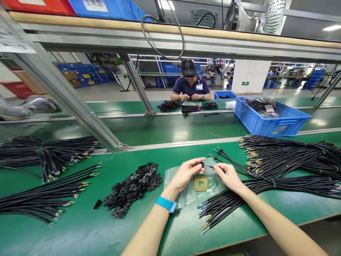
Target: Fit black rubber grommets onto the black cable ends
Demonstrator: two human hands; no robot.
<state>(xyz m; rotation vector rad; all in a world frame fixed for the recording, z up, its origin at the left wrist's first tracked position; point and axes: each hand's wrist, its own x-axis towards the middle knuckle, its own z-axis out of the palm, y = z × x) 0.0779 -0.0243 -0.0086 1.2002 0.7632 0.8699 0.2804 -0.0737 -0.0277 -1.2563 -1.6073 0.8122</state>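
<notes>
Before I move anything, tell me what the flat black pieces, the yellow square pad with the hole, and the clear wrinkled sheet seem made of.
Flat black pieces: perhaps plastic or rubber, matte, from their dull, thin look.
Yellow square pad: possibly sponge, matte, given its speckled face.
Clear wrinkled sheet: likely plastic film, glossy; it shows highlights.

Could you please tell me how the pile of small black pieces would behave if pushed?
The pile of black pieces would probably spread and slide apart, as nothing visibly ties them. They seem unlikely to roll, being flat and angular. Each may feel light, since it looks thin.
</notes>
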